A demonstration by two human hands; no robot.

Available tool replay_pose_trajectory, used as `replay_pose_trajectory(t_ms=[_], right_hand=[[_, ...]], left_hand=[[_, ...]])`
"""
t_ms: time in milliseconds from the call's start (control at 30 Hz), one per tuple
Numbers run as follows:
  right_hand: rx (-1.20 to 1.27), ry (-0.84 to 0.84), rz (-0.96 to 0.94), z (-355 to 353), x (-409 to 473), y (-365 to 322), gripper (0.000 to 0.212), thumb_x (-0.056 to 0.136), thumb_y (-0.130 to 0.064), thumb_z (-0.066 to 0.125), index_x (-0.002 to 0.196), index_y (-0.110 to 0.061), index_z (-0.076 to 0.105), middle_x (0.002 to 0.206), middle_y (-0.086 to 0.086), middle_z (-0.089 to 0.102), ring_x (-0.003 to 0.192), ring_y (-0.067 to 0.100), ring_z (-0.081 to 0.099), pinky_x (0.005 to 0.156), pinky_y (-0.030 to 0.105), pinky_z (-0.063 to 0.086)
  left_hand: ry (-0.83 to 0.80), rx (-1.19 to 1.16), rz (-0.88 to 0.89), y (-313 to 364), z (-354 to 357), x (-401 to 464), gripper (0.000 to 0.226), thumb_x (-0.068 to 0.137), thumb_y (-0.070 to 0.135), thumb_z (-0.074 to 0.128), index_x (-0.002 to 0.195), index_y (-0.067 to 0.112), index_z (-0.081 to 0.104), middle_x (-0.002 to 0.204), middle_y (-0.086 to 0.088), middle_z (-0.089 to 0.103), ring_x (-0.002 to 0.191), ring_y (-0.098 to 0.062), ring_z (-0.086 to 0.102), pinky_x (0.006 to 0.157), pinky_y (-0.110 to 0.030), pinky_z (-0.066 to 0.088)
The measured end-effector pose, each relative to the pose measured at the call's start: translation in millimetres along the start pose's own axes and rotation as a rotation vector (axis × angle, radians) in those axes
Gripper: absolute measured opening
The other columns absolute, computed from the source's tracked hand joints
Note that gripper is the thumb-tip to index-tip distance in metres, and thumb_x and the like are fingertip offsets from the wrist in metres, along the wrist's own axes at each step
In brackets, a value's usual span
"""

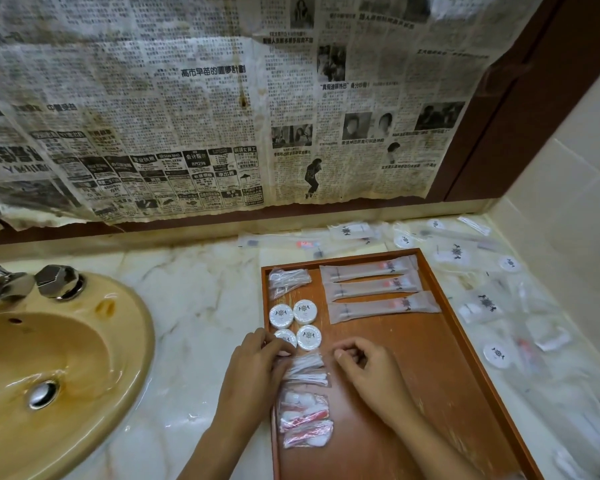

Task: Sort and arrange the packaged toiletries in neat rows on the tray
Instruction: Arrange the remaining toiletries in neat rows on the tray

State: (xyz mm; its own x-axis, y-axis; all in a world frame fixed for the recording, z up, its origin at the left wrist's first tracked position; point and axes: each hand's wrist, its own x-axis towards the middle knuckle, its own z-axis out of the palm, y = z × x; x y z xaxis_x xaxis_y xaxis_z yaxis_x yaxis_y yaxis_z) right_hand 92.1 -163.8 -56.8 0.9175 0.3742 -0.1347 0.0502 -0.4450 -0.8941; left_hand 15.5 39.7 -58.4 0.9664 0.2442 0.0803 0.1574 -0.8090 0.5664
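A brown wooden tray (413, 375) lies on the marble counter. On it are three long toothbrush packets (374, 285) in a row at the top right and clear packets (288, 280) at the top left. Below those sit several round white soaps (303, 311). At the lower left lie pink-and-white packets (303, 420). A cotton swab packet (309, 370) lies between my hands. My left hand (257, 362) holds its left end, fingers curved over it. My right hand (364, 362) rests on the tray just right of the packet, fingers curled, nothing visible in them.
Several loose packets and round soaps (496, 355) lie scattered on the counter right of the tray and behind it (347, 232). A tan sink (49, 358) with a chrome tap (54, 280) is on the left. Newspaper covers the mirror above.
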Motion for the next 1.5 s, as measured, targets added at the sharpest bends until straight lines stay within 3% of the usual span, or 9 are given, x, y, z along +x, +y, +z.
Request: replay_pose_trajectory(t_ms=[300,467,533,667,800,900,1167,1333,1500], right_hand=[[0.040,0.129,0.041,-44,-11,5,0.011,0.089,-0.025,0.066,0.092,-0.035,0.071,0.086,-0.013,0.069,0.083,0.009,0.065,0.075,0.040,0.058],[-0.011,0.166,-0.006,-75,22,-8,0.012,0.090,-0.021,0.067,0.094,-0.031,0.071,0.082,-0.012,0.069,0.079,-0.001,0.062,0.068,0.014,0.049],[-0.074,0.160,-0.036,-88,46,-12,0.010,0.090,-0.029,0.066,0.095,-0.036,0.071,0.084,-0.016,0.068,0.081,-0.002,0.062,0.069,0.014,0.049],[-0.164,0.167,-0.107,-106,107,-17,0.013,0.088,-0.020,0.068,0.098,-0.028,0.072,0.087,-0.018,0.064,0.088,-0.005,0.058,0.072,0.006,0.042],[-0.395,0.154,-0.158,-113,170,-10,0.024,0.086,-0.024,0.068,0.109,-0.031,0.068,0.102,-0.015,0.061,0.104,0.006,0.053,0.087,0.020,0.044],[-0.535,0.099,-0.141,-115,210,3,0.035,0.087,-0.023,0.065,0.120,-0.031,0.064,0.117,-0.008,0.057,0.115,0.015,0.049,0.094,0.033,0.046],[-0.719,-0.066,-0.154,-114,255,17,0.044,0.092,-0.022,0.056,0.135,-0.030,0.055,0.132,0.000,0.049,0.123,0.023,0.044,0.102,0.036,0.042],[-0.647,-0.032,-0.214,-116,261,14,0.029,0.095,-0.027,0.055,0.120,-0.028,0.067,0.116,-0.002,0.062,0.109,0.021,0.055,0.091,0.034,0.046],[-0.420,0.041,-0.136,-120,261,9,0.021,0.095,-0.027,0.056,0.109,-0.028,0.072,0.093,-0.006,0.072,0.077,0.009,0.063,0.068,0.028,0.051]], left_hand=[[0.027,-0.146,0.075,40,-1,31,0.012,0.094,0.024,0.061,0.097,0.034,0.068,0.103,0.017,0.055,0.097,-0.004,0.055,0.083,-0.020,0.047],[0.050,-0.140,0.082,61,2,76,0.016,0.094,0.021,0.060,0.098,0.034,0.069,0.097,0.022,0.052,0.092,-0.001,0.053,0.078,-0.011,0.040],[0.068,-0.155,0.069,67,4,99,0.016,0.093,0.019,0.060,0.097,0.032,0.070,0.095,0.023,0.052,0.090,0.002,0.052,0.075,-0.009,0.038],[0.075,-0.115,0.021,72,13,147,0.013,0.093,0.022,0.060,0.096,0.032,0.069,0.096,0.019,0.057,0.090,-0.002,0.055,0.077,-0.021,0.046],[0.042,0.001,-0.018,73,22,190,0.014,0.094,0.025,0.060,0.101,0.034,0.067,0.101,0.014,0.060,0.085,-0.004,0.054,0.071,-0.022,0.042],[0.030,0.112,-0.009,71,31,217,0.020,0.094,0.025,0.059,0.111,0.031,0.067,0.108,0.008,0.061,0.099,-0.013,0.058,0.081,-0.030,0.048],[-0.070,0.308,0.012,52,51,258,0.044,0.085,0.010,0.055,0.125,0.026,0.061,0.119,-0.003,0.067,0.106,-0.026,0.063,0.085,-0.036,0.051],[-0.041,0.345,0.107,56,54,264,0.047,0.086,0.008,0.056,0.130,0.024,0.060,0.126,0.000,0.065,0.114,-0.024,0.059,0.092,-0.034,0.044],[-0.020,0.271,0.117,58,54,263,0.037,0.089,0.010,0.058,0.123,0.022,0.065,0.121,0.002,0.068,0.113,-0.021,0.061,0.092,-0.032,0.046]])
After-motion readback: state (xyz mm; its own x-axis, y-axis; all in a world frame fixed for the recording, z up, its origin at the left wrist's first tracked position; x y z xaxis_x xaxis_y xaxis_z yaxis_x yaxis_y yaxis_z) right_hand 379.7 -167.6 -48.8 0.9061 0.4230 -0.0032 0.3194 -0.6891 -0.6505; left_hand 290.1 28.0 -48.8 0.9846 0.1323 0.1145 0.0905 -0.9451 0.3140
